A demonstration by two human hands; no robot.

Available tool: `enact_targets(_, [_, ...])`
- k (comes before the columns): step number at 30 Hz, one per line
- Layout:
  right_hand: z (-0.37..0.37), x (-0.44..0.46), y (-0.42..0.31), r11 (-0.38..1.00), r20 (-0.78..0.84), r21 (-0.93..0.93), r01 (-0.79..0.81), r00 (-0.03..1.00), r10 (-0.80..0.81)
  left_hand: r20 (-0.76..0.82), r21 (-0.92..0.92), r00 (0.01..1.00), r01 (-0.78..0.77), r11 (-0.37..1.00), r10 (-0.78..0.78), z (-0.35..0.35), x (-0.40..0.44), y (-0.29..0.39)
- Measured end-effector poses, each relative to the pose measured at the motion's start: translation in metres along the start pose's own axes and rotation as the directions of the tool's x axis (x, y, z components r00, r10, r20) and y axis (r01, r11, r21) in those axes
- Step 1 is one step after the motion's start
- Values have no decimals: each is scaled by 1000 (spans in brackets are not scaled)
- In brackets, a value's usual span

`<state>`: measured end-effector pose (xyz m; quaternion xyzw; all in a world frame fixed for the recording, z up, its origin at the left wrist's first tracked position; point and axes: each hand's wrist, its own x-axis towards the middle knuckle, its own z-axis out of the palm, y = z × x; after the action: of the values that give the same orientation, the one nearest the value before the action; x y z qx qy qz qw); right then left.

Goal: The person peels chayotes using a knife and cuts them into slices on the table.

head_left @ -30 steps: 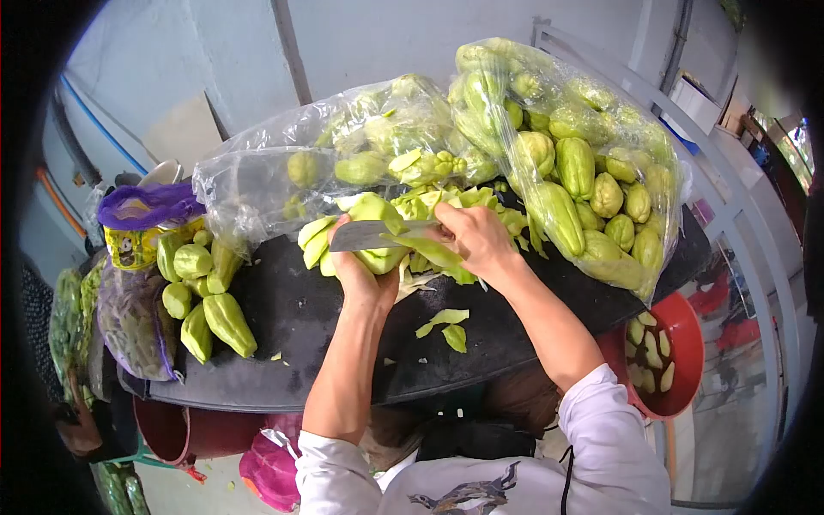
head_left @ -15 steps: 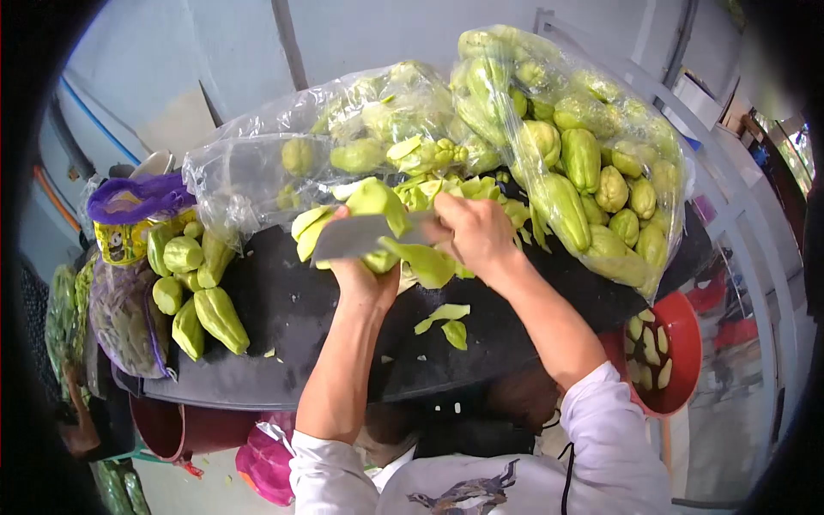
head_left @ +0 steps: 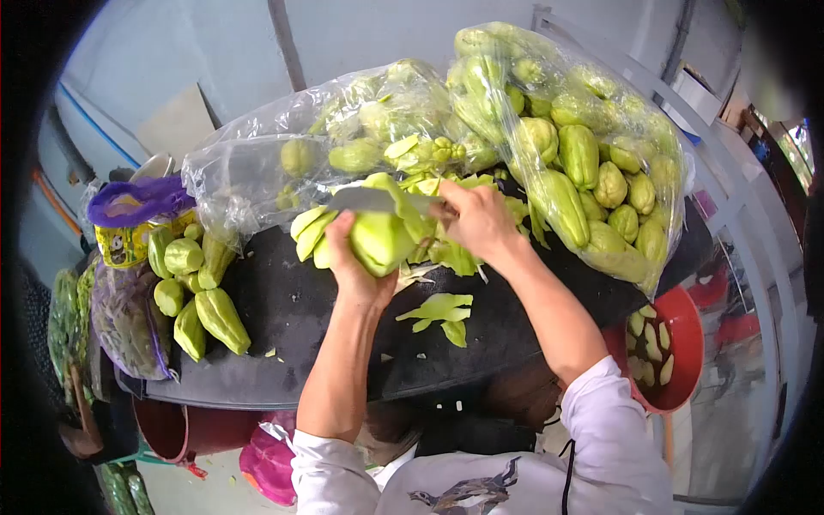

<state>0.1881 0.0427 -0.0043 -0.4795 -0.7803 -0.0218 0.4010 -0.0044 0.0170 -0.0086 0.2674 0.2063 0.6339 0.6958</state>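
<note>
The knife (head_left: 371, 201) near the centre has a blade of smooth, rather matt metal; the vegetable (head_left: 378, 245) under it looks smooth and slightly glossy. The dark bench (head_left: 283, 369) is mostly matt. At two o'clock, the bag (head_left: 566, 142) is thin, glossy, clear plastic; at four, the bucket (head_left: 685, 365) is smooth plastic; at six, the shirt (head_left: 541, 481) is matt cloth.

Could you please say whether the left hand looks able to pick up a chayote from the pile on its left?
Probably not: the left hand holds a pale chayote, though nothing large seems to block its way to the pile.
</note>
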Motion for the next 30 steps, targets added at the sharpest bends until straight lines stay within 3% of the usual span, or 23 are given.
enact_targets(3, [-8,0,12,994,7,-98,-44,999,45,-15,-50,1000,14,999,-15,5,3,3])
enact_targets(8, [-5,3,-11,1000,-25,-6,14,1000,-14,-27,13,999,-22,1000,22,10,-4,-13])
enact_targets(9, [-5,2,-9,1000,-24,-6,-11,1000,11,-32,19,999,-18,1000,18,12,-6,-9])
enact_targets(12, [-10,4,21,972,86,-150,-181,977,195,247,64,968,31,998,-46,16,-5,3])
enact_targets(16, [-18,9,6,923,134,-132,-361,916,377,240,33,971,8,999,-15,16,-5,4])
enact_targets(19, [-14,12,5,936,144,-131,-326,928,344,149,-84,989,20,996,-8,17,-2,9])
enact_targets(21, [-6,10,11,942,145,-150,-299,936,321,2,-196,1000,24,980,-24,16,3,11])
enact_targets(23, [-6,9,4,950,108,-161,-267,952,286,46,-182,999,18,983,-10,11,5,13])
enact_targets(24, [-7,9,0,974,71,-161,-160,982,174,-51,-169,999,6,986,-15,14,6,14])
enact_targets(25, [-6,7,-6,976,73,-158,-152,984,165,-150,-156,988,-3,988,-21,15,6,14])
enact_targets(27, [-8,0,-23,996,-29,-87,19,999,-22,-65,-180,998,-18,983,7,8,8,8])
enact_targets(28, [-7,-2,-29,979,-114,-143,145,980,-162,-27,-190,999,24,982,-30,3,9,7])
enact_targets(30, [-3,-5,-36,968,-122,-157,198,968,-218,-5,-195,997,71,978,-74,3,9,6])
